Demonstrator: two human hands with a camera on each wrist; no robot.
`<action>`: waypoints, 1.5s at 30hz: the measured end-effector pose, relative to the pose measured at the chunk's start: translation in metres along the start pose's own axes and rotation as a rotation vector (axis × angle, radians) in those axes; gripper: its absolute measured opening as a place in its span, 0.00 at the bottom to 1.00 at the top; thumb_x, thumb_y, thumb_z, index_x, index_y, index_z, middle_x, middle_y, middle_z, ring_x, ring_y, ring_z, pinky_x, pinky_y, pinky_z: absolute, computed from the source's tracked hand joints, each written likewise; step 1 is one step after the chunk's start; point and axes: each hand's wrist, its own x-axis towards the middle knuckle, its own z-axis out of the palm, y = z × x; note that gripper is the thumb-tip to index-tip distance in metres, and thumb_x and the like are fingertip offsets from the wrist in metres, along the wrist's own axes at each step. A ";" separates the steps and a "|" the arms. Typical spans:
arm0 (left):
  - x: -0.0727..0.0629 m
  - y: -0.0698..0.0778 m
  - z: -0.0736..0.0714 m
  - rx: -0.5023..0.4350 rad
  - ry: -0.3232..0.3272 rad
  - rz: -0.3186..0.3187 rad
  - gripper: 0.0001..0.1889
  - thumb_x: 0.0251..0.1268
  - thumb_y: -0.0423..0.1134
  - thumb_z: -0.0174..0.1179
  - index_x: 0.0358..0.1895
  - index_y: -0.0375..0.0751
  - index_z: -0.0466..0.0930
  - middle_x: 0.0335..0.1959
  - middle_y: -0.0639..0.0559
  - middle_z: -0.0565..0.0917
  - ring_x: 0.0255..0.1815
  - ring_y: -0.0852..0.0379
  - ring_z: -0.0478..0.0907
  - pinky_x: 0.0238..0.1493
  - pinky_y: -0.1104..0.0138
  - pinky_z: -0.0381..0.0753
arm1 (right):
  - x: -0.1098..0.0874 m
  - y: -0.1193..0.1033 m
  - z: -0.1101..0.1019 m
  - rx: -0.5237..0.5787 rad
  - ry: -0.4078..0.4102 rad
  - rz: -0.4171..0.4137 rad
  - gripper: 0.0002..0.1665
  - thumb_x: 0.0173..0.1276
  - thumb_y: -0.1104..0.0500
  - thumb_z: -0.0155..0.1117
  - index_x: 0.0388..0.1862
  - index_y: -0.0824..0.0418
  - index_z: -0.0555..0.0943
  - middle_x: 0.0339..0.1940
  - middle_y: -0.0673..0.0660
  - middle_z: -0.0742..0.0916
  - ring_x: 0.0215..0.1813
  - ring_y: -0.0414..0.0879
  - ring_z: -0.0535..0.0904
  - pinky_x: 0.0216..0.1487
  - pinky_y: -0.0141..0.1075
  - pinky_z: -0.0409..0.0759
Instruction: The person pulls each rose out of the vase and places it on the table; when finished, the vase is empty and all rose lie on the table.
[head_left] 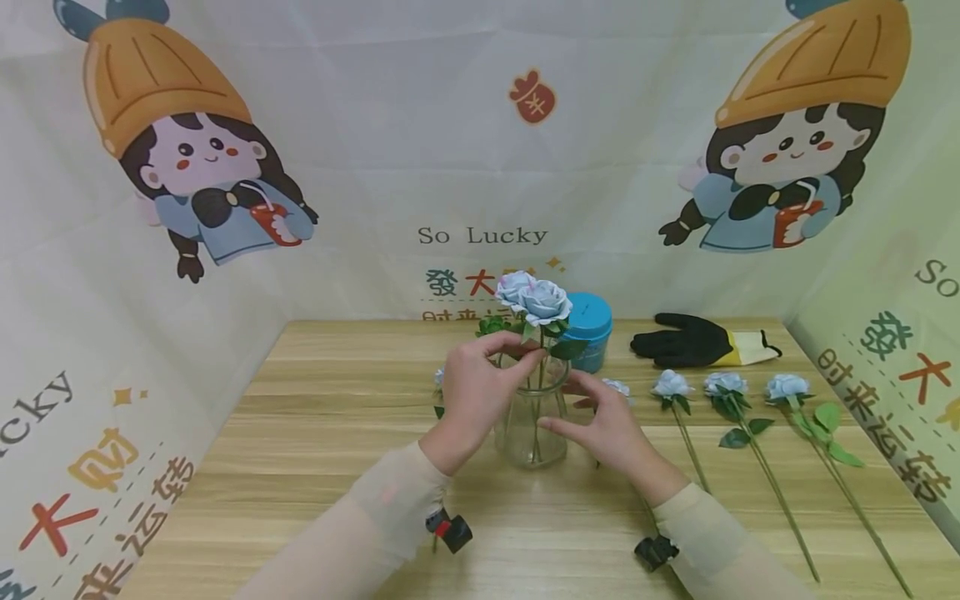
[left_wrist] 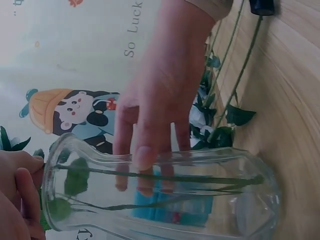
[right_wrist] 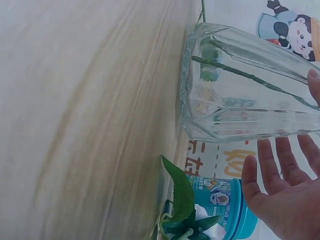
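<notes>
A clear glass vase [head_left: 551,450] stands upright on the wooden table, with green stems [left_wrist: 210,180] inside it. Above its mouth, pale blue artificial roses [head_left: 543,302] sit close together. My left hand [head_left: 480,387] is at the rim, thumb and fingers pinching a rose stem just below the bloom. From the right side, my right hand [head_left: 611,425] holds the vase body; its thumb lies on the near side and its fingers reach behind the glass, as the left wrist view shows. A blue-lidded tub [head_left: 588,321] is just behind the vase.
Several loose blue roses [head_left: 726,385] lie along the right side, long stems toward the front edge. A black work glove [head_left: 682,340] with a pale cuff lies at the back right. Another rose [head_left: 439,377] is partly hidden behind my left hand. A printed cloth [head_left: 375,167] hangs behind.
</notes>
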 end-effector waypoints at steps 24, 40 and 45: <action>0.054 0.022 -0.038 -0.411 0.151 0.045 0.08 0.65 0.39 0.73 0.42 0.38 0.88 0.37 0.50 0.89 0.16 0.65 0.75 0.14 0.73 0.74 | 0.001 0.003 -0.001 0.001 0.010 -0.011 0.40 0.59 0.54 0.82 0.69 0.57 0.77 0.63 0.58 0.86 0.63 0.56 0.82 0.60 0.54 0.86; 0.081 0.046 -0.076 -0.542 0.253 0.101 0.09 0.65 0.37 0.72 0.44 0.38 0.86 0.35 0.57 0.85 0.06 0.62 0.64 0.06 0.71 0.64 | 0.001 0.004 0.001 -0.011 -0.001 0.014 0.41 0.59 0.52 0.82 0.69 0.59 0.77 0.63 0.59 0.85 0.63 0.56 0.82 0.61 0.53 0.85; 0.084 0.050 -0.089 -0.575 0.282 0.108 0.06 0.65 0.37 0.72 0.42 0.43 0.87 0.35 0.54 0.85 0.06 0.60 0.63 0.07 0.70 0.64 | 0.001 0.005 0.001 -0.009 0.001 0.015 0.40 0.59 0.53 0.83 0.68 0.59 0.77 0.63 0.59 0.86 0.63 0.56 0.82 0.61 0.54 0.85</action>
